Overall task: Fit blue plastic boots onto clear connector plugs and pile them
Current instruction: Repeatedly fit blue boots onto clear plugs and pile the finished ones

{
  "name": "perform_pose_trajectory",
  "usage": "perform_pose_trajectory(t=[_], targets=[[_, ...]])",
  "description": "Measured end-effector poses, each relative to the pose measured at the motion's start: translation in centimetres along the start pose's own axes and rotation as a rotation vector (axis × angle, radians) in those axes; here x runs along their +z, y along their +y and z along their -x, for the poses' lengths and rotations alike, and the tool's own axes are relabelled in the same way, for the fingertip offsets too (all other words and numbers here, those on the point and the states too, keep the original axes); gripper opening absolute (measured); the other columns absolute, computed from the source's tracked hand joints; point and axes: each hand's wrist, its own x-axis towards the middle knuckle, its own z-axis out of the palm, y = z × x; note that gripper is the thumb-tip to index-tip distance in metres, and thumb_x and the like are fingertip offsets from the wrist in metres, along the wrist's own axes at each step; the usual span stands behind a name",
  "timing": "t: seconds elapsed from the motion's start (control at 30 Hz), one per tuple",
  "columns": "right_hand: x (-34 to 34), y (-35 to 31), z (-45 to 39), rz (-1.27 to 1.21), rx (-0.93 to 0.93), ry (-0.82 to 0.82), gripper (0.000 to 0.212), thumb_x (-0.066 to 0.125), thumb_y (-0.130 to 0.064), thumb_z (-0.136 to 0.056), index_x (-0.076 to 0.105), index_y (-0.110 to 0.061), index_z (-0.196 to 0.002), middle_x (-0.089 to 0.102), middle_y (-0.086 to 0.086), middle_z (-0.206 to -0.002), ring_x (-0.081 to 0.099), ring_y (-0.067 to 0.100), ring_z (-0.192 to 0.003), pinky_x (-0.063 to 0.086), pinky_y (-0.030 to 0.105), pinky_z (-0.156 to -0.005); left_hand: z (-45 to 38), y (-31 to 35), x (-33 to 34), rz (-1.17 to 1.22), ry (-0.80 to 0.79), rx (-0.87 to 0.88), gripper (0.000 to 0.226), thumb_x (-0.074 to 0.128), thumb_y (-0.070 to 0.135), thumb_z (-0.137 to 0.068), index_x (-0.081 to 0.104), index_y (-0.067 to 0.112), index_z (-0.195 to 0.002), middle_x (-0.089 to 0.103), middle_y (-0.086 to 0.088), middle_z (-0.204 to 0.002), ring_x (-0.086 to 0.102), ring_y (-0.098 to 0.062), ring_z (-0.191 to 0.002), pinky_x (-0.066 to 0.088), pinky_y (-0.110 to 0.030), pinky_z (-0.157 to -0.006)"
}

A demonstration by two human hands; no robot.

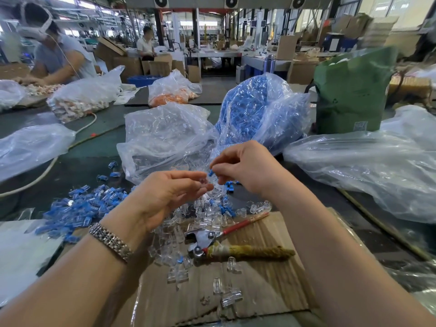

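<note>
While the right hand [245,168] pinches a blue boot [211,172] and the left hand [169,192] pinches a clear plug [204,181] just beside it, unjoined, a finished pile [77,208] lies left; many loose plugs [174,234] remain on the cardboard [259,286].

Factory floor — bagged parts [254,109], cartons [125,64], seated workers [59,57].

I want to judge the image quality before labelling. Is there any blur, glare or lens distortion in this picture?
Head view: wide-angle bending curves the table edges and stretches both forearms; glare streaks whiten the clear plastic bags; the right hand with its blue boot and the left hand look slightly soft; the far workshop and the green bag are blurred; light is even, shadows faint.
</note>
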Motion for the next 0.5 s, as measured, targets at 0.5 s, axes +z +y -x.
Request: perform_pose_trajectory(t=[0.5], targets=[[2.0,0.2,1.3,0.087,-0.168,0.044,0.006,0.070,-0.021,-0.095,0.072,-0.021,-0.089,0.071,-0.009,-0.076,0.066,0.004,-0.073,0.054,0.019,-0.071,0.2,-1.7,-0.7,0.131,-0.023,0.162,0.014,0.075,-0.002,-0.072,0.079,0.001,-0.084,0.076,-0.022,-0.096,0.076,-0.028,-0.091,0.060,-0.025,-0.075]])
